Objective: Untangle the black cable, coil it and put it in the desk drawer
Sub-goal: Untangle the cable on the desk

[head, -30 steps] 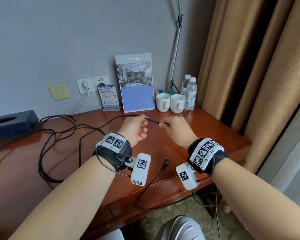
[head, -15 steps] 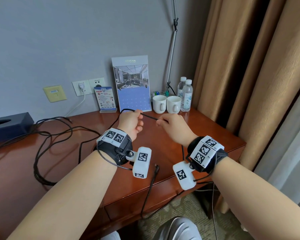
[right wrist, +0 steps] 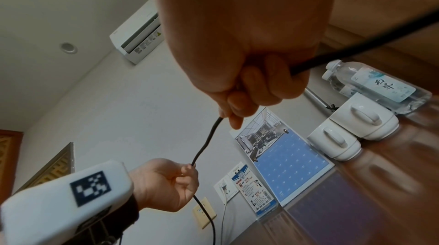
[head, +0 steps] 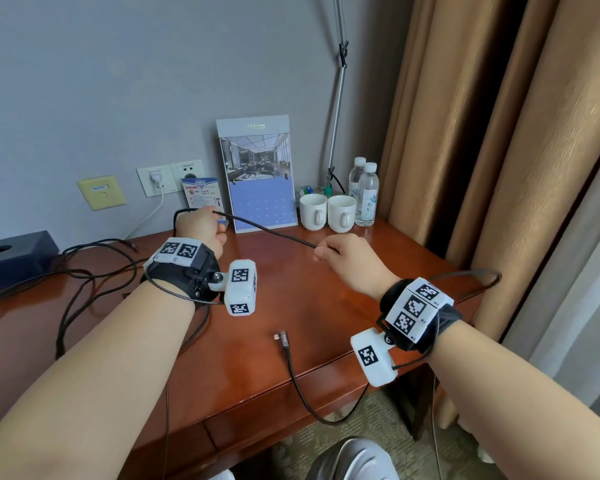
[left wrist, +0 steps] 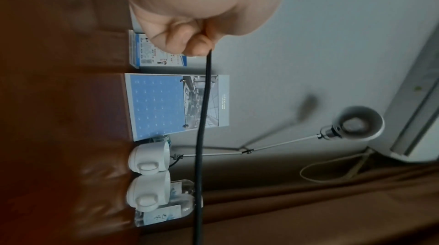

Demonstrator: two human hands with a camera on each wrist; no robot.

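Observation:
A thin black cable (head: 267, 230) runs taut between my two hands above the wooden desk (head: 291, 306). My left hand (head: 201, 226) grips it at the back left, fingers curled round it (left wrist: 190, 42). My right hand (head: 343, 254) holds it in a fist at the right (right wrist: 249, 84). From the right fist the cable loops out past my wrist (head: 478, 275), hangs below the desk's front edge and ends in a plug (head: 282, 338) lying on the desk. The rest lies in tangled loops (head: 80, 282) at the left. The drawer front (head: 274, 414) is closed.
A calendar (head: 260, 188), two white mugs (head: 326, 213), two water bottles (head: 364, 192) and a lamp pole (head: 336, 116) stand along the wall. A dark tissue box (head: 11, 254) sits far left. Brown curtains (head: 499, 133) hang at the right.
My hands have moved apart, left hand up and back, right hand to the right, stretching a longer span of cable between them. The plug end has been drawn up onto the desk.

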